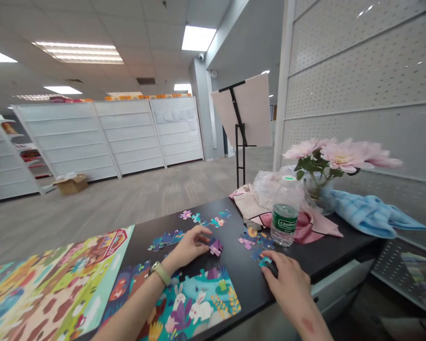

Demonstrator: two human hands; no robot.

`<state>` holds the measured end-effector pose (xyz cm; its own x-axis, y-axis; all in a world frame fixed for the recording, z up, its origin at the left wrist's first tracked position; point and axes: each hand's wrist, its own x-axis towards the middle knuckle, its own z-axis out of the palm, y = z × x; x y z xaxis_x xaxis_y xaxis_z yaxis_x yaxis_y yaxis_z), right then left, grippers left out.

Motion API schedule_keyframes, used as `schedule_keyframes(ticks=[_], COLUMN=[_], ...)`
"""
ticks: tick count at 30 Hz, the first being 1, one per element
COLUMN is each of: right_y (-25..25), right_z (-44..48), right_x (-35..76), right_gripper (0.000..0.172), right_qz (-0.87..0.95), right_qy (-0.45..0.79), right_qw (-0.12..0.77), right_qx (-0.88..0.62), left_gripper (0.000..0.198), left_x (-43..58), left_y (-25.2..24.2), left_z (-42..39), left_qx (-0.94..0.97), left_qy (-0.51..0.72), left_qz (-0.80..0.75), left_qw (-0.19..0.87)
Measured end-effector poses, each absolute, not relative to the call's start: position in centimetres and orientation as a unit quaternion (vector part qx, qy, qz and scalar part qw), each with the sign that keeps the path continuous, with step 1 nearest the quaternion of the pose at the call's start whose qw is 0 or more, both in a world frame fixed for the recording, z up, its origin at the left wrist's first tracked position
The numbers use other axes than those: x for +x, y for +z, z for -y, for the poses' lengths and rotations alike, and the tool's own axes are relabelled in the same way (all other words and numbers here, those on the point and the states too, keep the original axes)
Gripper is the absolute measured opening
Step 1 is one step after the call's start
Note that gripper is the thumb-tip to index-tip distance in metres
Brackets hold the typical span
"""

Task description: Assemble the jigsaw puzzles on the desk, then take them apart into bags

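Note:
My left hand (pixel 190 246) reaches over the dark tabletop, its fingers curled around the edge of a purple and dark blue puzzle piece (pixel 216 247). Thumb and index finger of my right hand (pixel 287 274) close on a teal puzzle piece (pixel 265 261) by the table's front edge. Beside that hand lie several loose pieces (pixel 246 242). A partly joined puzzle (pixel 199 303) with white rabbits on teal spreads below my left hand. More pieces form a blue cluster (pixel 166 240) left of that hand, and others (pixel 218 221) are scattered farther back.
A large farm picture sheet (pixel 78 279) covers the table's left. At the right stand a water bottle (pixel 285 218) and a vase of pink flowers (pixel 319 189), with pink cloth (pixel 314 225) and a blue cloth (pixel 372 215). An open drawer (pixel 341 284) juts out below.

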<state>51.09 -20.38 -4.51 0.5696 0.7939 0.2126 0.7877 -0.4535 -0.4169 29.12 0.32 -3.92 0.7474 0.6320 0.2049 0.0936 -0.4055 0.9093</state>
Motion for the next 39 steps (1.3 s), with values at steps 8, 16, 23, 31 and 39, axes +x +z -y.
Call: schedule_keyframes(ticks=[8, 16, 23, 31, 39], right_y=[-4.5, -4.7, -5.0, -4.9, -4.9], right_z=[19.7, 19.5, 19.5, 19.6, 19.6], right_x=[50.4, 50.1, 50.3, 50.2, 50.1], right_gripper=[0.033, 0.035, 0.035, 0.034, 0.035], right_qz=[0.460, 0.458, 0.469, 0.472, 0.472], right_qy=[-0.003, -0.014, -0.018, -0.023, -0.031], right_qw=[0.205, 0.187, 0.186, 0.180, 0.181], right_qx=[-0.864, -0.869, -0.863, -0.863, -0.862], left_gripper=[0.034, 0.041, 0.034, 0.040, 0.036], left_x=[28.3, 29.3, 28.1, 27.3, 26.7], left_y=[-3.4, -3.0, -2.6, -3.5, -2.5], left_z=[1.7, 2.5, 2.7, 1.2, 1.7], left_qx=[0.872, 0.888, 0.888, 0.878, 0.931], left_qy=[0.288, 0.191, 0.186, 0.290, 0.200], left_qz=[-0.300, -0.339, -0.294, -0.281, -0.228], left_qw=[0.260, 0.246, 0.299, 0.257, 0.203])
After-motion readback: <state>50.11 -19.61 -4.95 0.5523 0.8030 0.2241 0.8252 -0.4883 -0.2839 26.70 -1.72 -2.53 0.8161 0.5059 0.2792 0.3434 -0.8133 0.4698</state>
